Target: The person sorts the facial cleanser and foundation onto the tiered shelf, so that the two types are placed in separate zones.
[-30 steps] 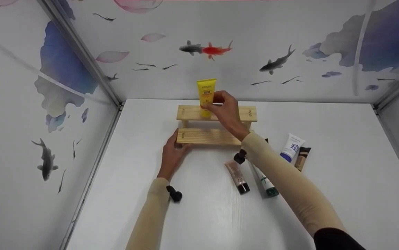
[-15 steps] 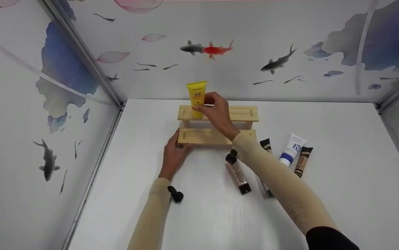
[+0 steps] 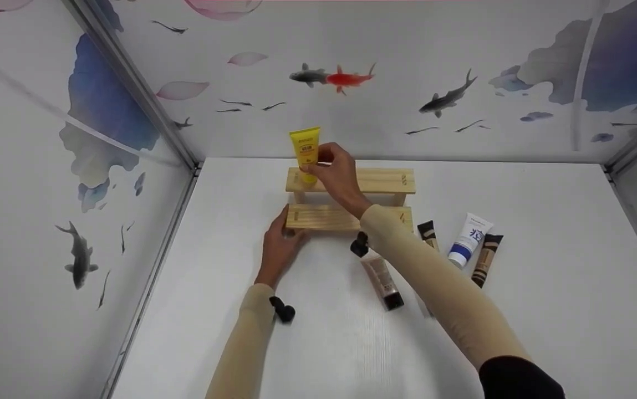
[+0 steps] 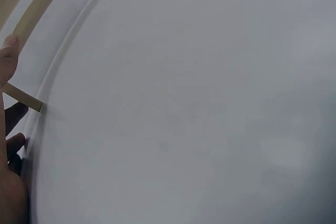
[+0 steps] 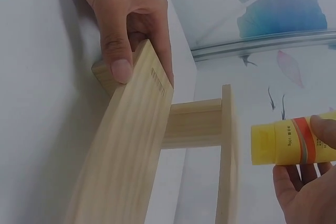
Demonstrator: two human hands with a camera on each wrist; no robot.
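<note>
A two-tier wooden rack [image 3: 329, 218] stands on the table near the back wall. My left hand [image 3: 281, 249] grips the left end of its lower board, thumb on the front edge, as the right wrist view also shows. Between thumb and fingers, my right hand [image 3: 338, 173] pinches a yellow squeeze tube [image 3: 305, 147], cap down, over the left end of the upper board [image 3: 373, 180]. In the right wrist view a small gap separates the yellow cap [image 5: 264, 144] from that board. Only part of the left hand [image 4: 11, 192] appears at the edge of the left wrist view.
Right of the rack lie a white and blue tube [image 3: 469, 241], a brown tube with a black end [image 3: 487, 259] and another dark-ended tube [image 3: 428, 233] partly under my right forearm. A pinkish tube with a black cap [image 3: 382, 281] lies in front. Printed walls enclose the table.
My right hand has moved left with the yellow tube, from nearer the middle of the upper board to its left end. My left hand keeps its grip on the rack.
</note>
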